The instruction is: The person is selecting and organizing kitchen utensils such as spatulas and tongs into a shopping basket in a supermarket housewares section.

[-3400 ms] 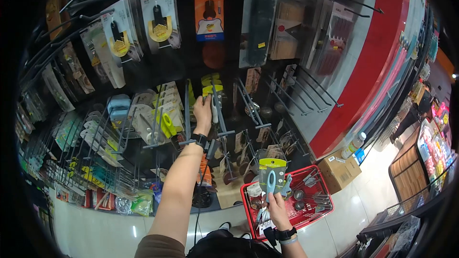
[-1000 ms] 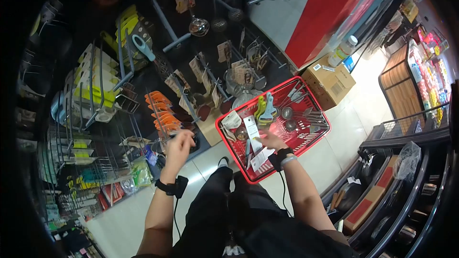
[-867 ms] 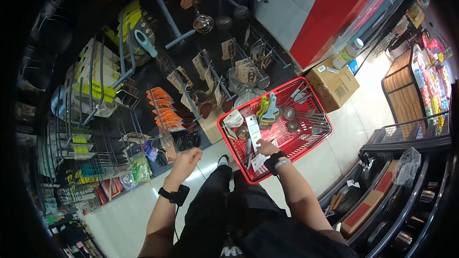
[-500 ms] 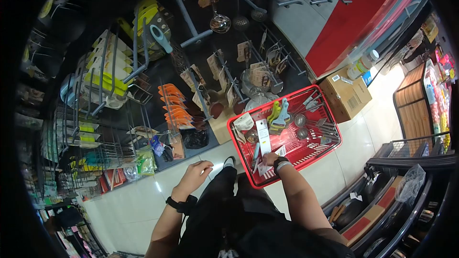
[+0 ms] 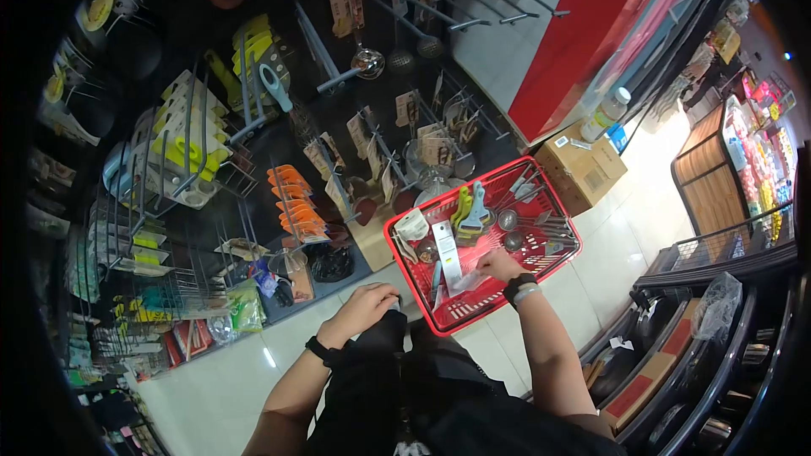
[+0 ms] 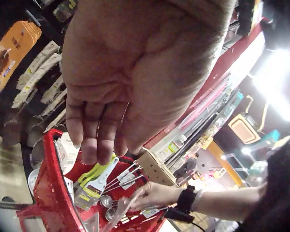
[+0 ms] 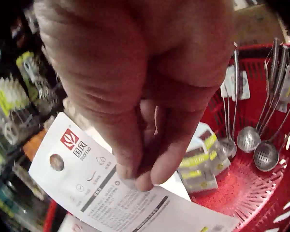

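Observation:
My right hand (image 5: 500, 265) is over the red shopping basket (image 5: 463, 322). Its thumb and finger pinch a white packaging card (image 7: 116, 205) with a round hang hole, red logo and small print; whatever the card carries is hidden. Another long white card (image 5: 448, 257) lies in the basket just left of that hand. My left hand (image 5: 365, 311) holds nothing and hovers near my knee, left of the basket; its fingers (image 6: 89, 150) hang loosely bent. In the basket are a green-handled and a pale-blue-handled tool (image 5: 475, 211) on cards, and several metal ladles and skimmers (image 7: 258, 145).
A rack of hanging kitchen tools stands to the left, with orange-carded packs (image 5: 296, 207) and a blue-handled whisk (image 5: 274, 87). A cardboard box (image 5: 583, 171) with a bottle (image 5: 606, 114) on it sits behind the basket. Pan shelves (image 5: 676, 363) line the right.
My left hand has come down from the rack toward my knee. My right hand has lowered a blue-handled carded tool, let it go in the basket and taken hold of a white card.

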`<control>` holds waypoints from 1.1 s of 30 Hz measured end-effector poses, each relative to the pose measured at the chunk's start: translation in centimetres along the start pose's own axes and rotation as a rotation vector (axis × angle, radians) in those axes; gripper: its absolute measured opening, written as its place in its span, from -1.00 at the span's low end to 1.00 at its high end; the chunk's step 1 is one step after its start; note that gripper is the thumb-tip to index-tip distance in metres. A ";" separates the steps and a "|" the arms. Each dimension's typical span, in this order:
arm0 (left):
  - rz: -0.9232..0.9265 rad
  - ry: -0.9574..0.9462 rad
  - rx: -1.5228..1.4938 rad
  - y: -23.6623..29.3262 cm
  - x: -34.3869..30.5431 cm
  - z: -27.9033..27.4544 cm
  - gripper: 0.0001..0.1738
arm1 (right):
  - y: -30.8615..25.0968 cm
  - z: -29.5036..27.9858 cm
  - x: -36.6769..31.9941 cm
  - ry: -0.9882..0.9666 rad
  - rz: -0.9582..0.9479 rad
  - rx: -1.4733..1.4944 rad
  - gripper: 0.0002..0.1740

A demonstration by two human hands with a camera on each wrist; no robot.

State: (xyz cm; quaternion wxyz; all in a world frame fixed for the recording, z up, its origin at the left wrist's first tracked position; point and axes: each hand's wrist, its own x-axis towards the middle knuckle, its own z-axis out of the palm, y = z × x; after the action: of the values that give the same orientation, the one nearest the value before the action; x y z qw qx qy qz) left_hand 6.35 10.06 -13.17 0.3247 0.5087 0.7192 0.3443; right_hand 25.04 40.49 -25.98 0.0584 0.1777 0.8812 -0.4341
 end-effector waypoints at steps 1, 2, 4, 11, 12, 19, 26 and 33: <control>0.015 0.005 0.000 0.5 0.5 0.0 -0.82 | -1.6 -1.8 -0.8 0.037 -0.014 0.044 -0.88; 0.004 0.004 -0.037 1.1 1.0 0.0 -0.81 | -3.2 -3.5 -1.6 0.073 -0.029 0.089 -0.90; 0.007 0.009 -0.073 1.9 2.1 0.3 -0.79 | -7.2 -6.6 -3.4 0.121 -0.051 0.314 -0.90; 0.143 0.043 0.030 5.6 5.1 -0.5 -0.13 | -12.2 -9.2 -4.9 0.227 -0.265 0.953 -0.79; 0.147 0.055 0.035 5.9 5.1 -0.7 -0.13 | -12.6 -9.0 -4.6 0.148 -0.452 1.304 -0.75; 0.117 -0.261 -0.751 6.6 3.7 -0.9 -0.18 | -15.5 -6.2 0.0 -0.030 -0.661 1.363 -0.37; -0.011 0.182 -0.858 4.8 0.7 -2.0 -0.67 | -20.3 -2.5 3.7 -0.087 -0.143 1.415 -0.57; 0.076 0.883 -0.680 3.0 -1.9 -5.1 -0.70 | -24.7 -0.1 2.7 -0.291 -0.197 1.073 -0.47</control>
State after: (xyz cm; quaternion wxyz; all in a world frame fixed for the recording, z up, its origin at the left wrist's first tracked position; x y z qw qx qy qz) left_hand 4.26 8.15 -7.66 0.1256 0.2082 0.6165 0.7488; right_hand 13.54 27.49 -8.24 0.0399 0.0375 0.5323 -0.8448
